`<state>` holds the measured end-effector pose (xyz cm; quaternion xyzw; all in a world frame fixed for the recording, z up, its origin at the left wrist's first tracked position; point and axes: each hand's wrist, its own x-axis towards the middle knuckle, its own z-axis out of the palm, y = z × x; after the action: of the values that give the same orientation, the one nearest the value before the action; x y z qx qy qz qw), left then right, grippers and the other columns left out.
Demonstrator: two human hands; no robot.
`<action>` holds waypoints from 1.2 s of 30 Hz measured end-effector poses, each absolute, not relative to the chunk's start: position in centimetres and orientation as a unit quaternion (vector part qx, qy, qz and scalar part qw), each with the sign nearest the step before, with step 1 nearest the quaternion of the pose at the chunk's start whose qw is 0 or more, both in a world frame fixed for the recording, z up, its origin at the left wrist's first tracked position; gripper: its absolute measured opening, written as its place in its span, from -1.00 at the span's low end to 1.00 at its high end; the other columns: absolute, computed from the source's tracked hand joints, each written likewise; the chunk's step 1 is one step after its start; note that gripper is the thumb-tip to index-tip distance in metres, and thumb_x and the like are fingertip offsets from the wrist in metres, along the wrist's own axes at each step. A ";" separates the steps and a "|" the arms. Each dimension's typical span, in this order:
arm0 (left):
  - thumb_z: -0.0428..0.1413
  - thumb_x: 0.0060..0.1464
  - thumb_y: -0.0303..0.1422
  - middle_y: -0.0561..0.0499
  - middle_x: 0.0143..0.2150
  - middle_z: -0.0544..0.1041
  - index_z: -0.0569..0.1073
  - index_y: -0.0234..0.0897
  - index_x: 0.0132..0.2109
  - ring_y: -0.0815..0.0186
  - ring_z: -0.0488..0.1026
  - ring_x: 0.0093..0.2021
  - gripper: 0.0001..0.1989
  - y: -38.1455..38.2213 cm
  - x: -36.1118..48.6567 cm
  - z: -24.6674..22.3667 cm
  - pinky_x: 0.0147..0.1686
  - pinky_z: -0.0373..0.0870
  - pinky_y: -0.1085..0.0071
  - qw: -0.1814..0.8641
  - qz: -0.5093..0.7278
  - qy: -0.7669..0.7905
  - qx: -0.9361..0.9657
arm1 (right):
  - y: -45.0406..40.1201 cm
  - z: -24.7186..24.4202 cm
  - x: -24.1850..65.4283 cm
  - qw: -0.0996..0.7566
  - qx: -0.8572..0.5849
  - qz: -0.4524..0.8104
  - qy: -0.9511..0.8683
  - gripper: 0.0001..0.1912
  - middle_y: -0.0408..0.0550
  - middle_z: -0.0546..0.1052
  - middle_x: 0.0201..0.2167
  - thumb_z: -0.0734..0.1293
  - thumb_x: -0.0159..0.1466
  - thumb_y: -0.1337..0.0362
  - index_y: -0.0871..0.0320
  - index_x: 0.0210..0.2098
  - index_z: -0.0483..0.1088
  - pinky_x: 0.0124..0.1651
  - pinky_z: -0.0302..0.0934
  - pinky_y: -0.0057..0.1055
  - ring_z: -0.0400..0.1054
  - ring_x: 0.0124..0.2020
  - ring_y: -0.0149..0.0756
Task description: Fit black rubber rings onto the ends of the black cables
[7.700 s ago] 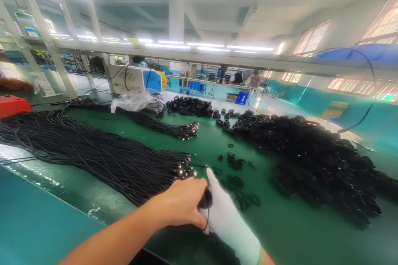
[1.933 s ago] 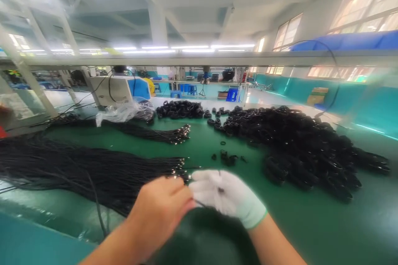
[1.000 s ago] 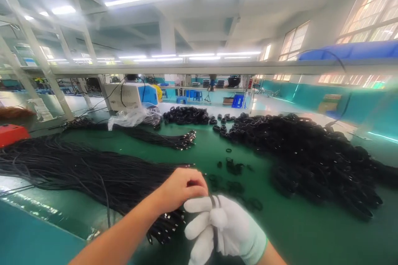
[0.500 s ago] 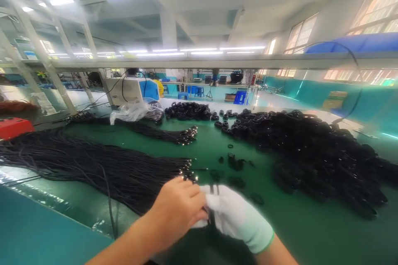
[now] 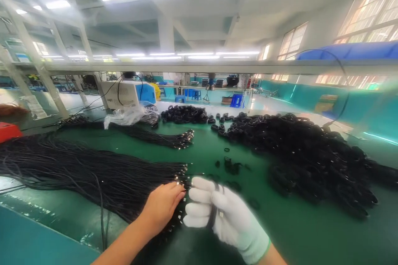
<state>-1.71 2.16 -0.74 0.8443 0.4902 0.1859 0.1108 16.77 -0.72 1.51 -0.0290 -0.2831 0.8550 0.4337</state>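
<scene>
My bare left hand (image 5: 163,203) is at the right end of a long bundle of black cables (image 5: 93,176), whose small metal tips shine beside it. Its fingers are bent and pressed together; whatever they grip is hidden. To its right, my right hand (image 5: 228,215) wears a white glove with a green cuff. A loop of black cable (image 5: 213,211) lies across that palm, pinned under the thumb, while the other fingers stretch out to the left. A small pale spot shows on the loop. The two hands are a little apart.
A large heap of black coiled cables (image 5: 298,145) covers the right side of the green table (image 5: 205,149). Further back are a smaller heap (image 5: 183,114), a second cable bundle (image 5: 155,134), a clear plastic bag (image 5: 130,116) and a white-and-blue machine (image 5: 124,93).
My left hand has moved left, away from the glove to the cable tips. My right hand has opened its fingers out, with the loop still under the thumb. The view has shifted slightly.
</scene>
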 end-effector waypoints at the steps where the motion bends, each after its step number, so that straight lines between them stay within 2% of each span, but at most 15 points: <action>1: -0.15 0.19 -0.44 0.04 -0.35 0.48 0.43 -0.26 -0.34 0.34 0.36 -0.40 -0.72 1.6 -1.8 -0.9 -0.37 0.18 0.40 0.055 0.165 0.502 0.847 | -0.5 1.8 17.0 0.449 -0.029 0.846 -0.286 -0.68 -0.22 0.12 -0.49 0.45 0.05 0.24 0.19 -0.36 0.22 -0.36 0.00 -0.40 0.05 -0.49 -0.46; 5: -0.13 0.14 -0.50 0.06 -0.46 0.46 0.38 -0.24 -0.41 0.31 0.34 -0.47 -0.75 -1.4 -0.5 -1.3 -0.40 0.11 0.36 -0.035 0.144 0.464 0.873 | -0.1 2.0 17.4 0.482 -0.059 0.820 -0.305 -0.73 -0.20 0.14 -0.48 0.41 0.11 0.24 0.20 -0.41 0.21 -0.37 0.00 -0.40 0.07 -0.48 -0.44; 8: -0.05 0.10 -0.51 0.10 -0.52 0.42 0.33 -0.24 -0.46 0.32 0.30 -0.53 -0.80 -2.5 0.6 -0.6 -0.44 0.06 0.36 -0.068 0.198 0.399 0.893 | -0.2 1.3 17.2 0.481 -0.159 0.795 -0.334 -0.78 -0.10 0.33 -0.40 0.38 0.15 0.27 0.21 -0.26 0.31 -0.27 0.10 -0.35 0.21 -0.40 -0.38; 11: 0.07 0.10 -0.39 0.13 -0.50 0.42 0.32 -0.24 -0.45 0.34 0.28 -0.51 -0.84 -2.0 0.5 1.4 -0.44 0.04 0.38 -0.087 0.221 0.353 0.905 | -0.5 0.6 17.1 0.430 -0.222 0.783 -0.391 -0.65 -0.01 0.43 -0.31 0.38 0.15 0.29 0.24 -0.09 0.33 -0.20 0.15 -0.33 0.29 -0.32 -0.32; 14: 0.12 0.08 -0.25 0.14 -0.46 0.42 0.36 -0.22 -0.41 0.36 0.29 -0.44 -0.82 -0.8 -0.7 3.8 -0.41 0.05 0.41 -0.066 0.197 0.309 0.928 | -1.0 0.2 16.9 0.363 -0.183 0.808 -0.427 -0.66 0.02 0.44 -0.37 0.39 0.13 0.28 0.32 -0.13 0.38 -0.23 0.18 -0.30 0.29 -0.36 -0.32; 16: 0.14 0.05 -0.25 0.14 -0.45 0.44 0.41 -0.22 -0.40 0.40 0.31 -0.42 -0.84 0.0 -1.6 4.9 -0.39 0.08 0.43 -0.014 0.183 0.310 0.933 | -1.3 -0.2 16.6 0.329 -0.142 0.837 -0.414 -0.63 0.06 0.44 -0.35 0.39 0.13 0.25 0.34 -0.13 0.38 -0.19 0.20 -0.21 0.32 -0.35 -0.28; 19: 0.20 -0.02 -0.28 0.16 -0.42 0.47 0.47 -0.22 -0.40 0.44 0.34 -0.40 -0.88 1.1 -2.4 5.0 -0.37 0.15 0.51 0.142 0.185 0.336 0.913 | -1.8 -1.0 15.7 0.269 -0.102 0.884 -0.369 -0.56 0.10 0.41 -0.34 0.40 0.10 0.21 0.36 -0.10 0.34 -0.17 0.20 -0.09 0.35 -0.33 -0.20; 22: 0.22 -0.06 -0.28 0.11 -0.41 0.48 0.50 -0.29 -0.38 0.43 0.37 -0.40 -0.84 2.0 -2.6 3.3 -0.42 0.23 0.57 0.330 0.211 0.348 0.852 | -2.1 -1.5 14.6 0.232 -0.082 0.919 -0.309 -0.59 -0.05 0.34 -0.46 0.43 0.06 0.21 0.33 -0.18 0.33 -0.24 0.19 -0.22 0.29 -0.42 -0.33; 24: 0.13 0.04 -0.29 0.05 -0.39 0.50 0.50 -0.35 -0.35 0.40 0.39 -0.37 -0.82 2.6 -2.5 1.9 -0.40 0.27 0.56 0.402 0.232 0.349 0.814 | -2.1 -1.4 14.1 0.245 -0.074 0.926 -0.276 -0.60 -0.16 0.26 -0.51 0.45 0.03 0.25 0.28 -0.20 0.31 -0.27 0.14 -0.31 0.21 -0.47 -0.41; 27: -0.08 0.18 -0.35 0.03 -0.37 0.51 0.48 -0.36 -0.35 0.38 0.40 -0.35 -0.72 3.2 -2.5 0.5 -0.39 0.27 0.53 0.342 0.223 0.401 0.820 | -1.6 -0.8 14.2 0.342 -0.069 0.901 -0.259 -0.61 -0.21 0.18 -0.51 0.45 0.03 0.31 0.25 -0.19 0.30 -0.28 0.10 -0.34 0.14 -0.48 -0.46; 30: -0.10 0.19 -0.38 0.06 -0.38 0.49 0.44 -0.30 -0.37 0.35 0.38 -0.36 -0.73 3.2 -2.5 0.2 -0.39 0.21 0.50 0.231 0.204 0.465 0.830 | -0.5 -0.2 15.3 0.453 -0.076 0.849 -0.260 -0.68 -0.19 0.24 -0.48 0.41 0.10 0.30 0.24 -0.17 0.33 -0.25 0.13 -0.33 0.16 -0.46 -0.46; 33: -0.13 0.21 -0.39 0.06 -0.37 0.49 0.43 -0.24 -0.32 0.31 0.41 -0.36 -0.74 1.8 -1.7 0.4 -0.39 0.18 0.47 0.163 0.175 0.519 0.820 | 0.6 0.1 16.8 0.518 -0.122 0.804 -0.265 -0.61 -0.02 0.41 -0.25 0.41 0.10 0.27 0.20 -0.08 0.34 -0.08 0.16 -0.16 0.32 -0.27 -0.30; 36: -0.15 0.20 -0.42 0.02 -0.37 0.51 0.43 -0.22 -0.30 0.27 0.44 -0.39 -0.74 -0.5 -0.1 0.6 -0.41 0.16 0.42 0.065 0.115 0.560 0.818 | 1.3 0.1 17.7 0.543 -0.161 0.780 -0.265 -0.56 0.10 0.42 -0.06 0.42 0.08 0.26 0.21 -0.06 0.35 0.06 0.10 -0.01 0.34 -0.09 -0.13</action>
<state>-0.11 -0.47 0.58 0.8177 0.5602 0.1152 0.0648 17.66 1.26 0.09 -0.1607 -0.2646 0.7803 0.5433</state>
